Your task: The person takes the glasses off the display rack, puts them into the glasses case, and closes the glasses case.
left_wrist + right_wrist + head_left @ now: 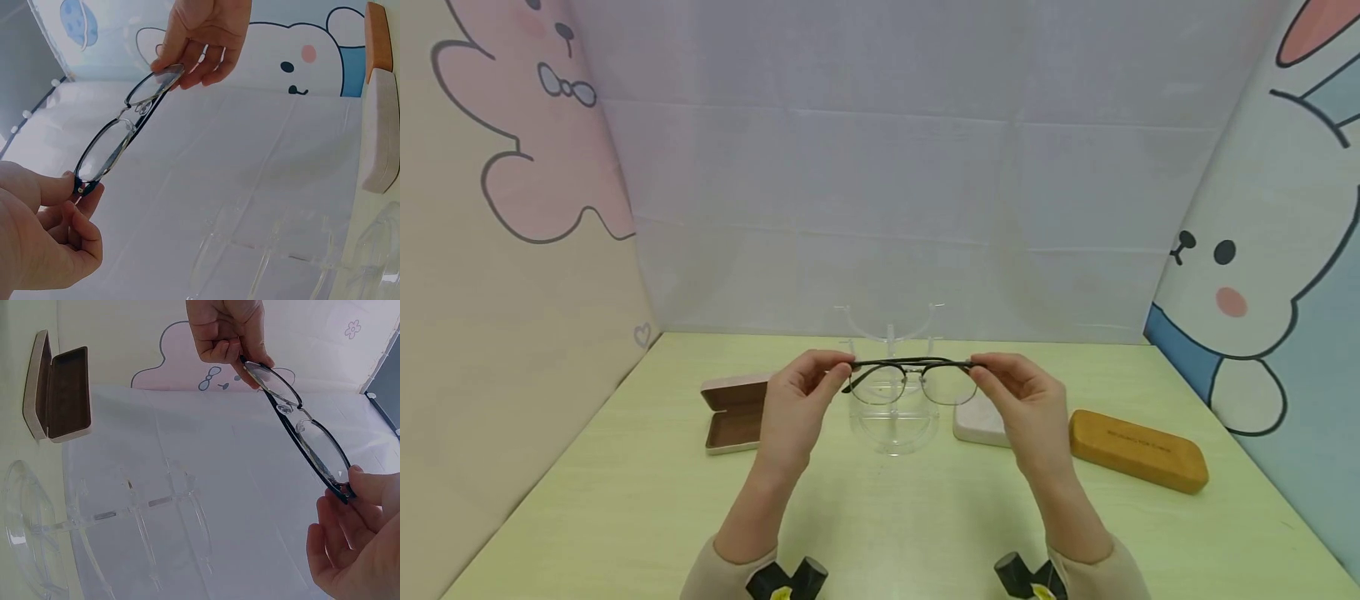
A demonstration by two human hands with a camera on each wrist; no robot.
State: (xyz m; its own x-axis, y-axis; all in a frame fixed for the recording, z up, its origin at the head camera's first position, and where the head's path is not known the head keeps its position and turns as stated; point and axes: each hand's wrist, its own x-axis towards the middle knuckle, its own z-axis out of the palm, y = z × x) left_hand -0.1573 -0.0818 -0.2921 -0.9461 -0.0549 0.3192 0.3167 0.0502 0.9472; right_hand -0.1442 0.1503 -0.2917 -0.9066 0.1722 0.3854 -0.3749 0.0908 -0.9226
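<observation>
A pair of eyeglasses (913, 363) with black upper rims and clear lenses hangs level above the table, its temples folded behind the lenses. My left hand (797, 404) pinches the left end between thumb and fingers. At the other end, my right hand (1026, 408) pinches the corner near the hinge. Both wrist views show the glasses (325, 447) tilted between the two hands. Behind them in the head view stands a clear plastic glasses stand (893, 437) with several tiers of arms, partly covered by the lenses. Nothing rests on its arms in the right wrist view.
An open glasses case (736, 421) with brown lining lies on the left, partly behind my left hand. Right of the stand is a closed whitish case (979, 423), partly hidden by my right hand. A mustard-yellow case (1138, 450) lies farther right. White sheeting (895, 183) hangs behind the table.
</observation>
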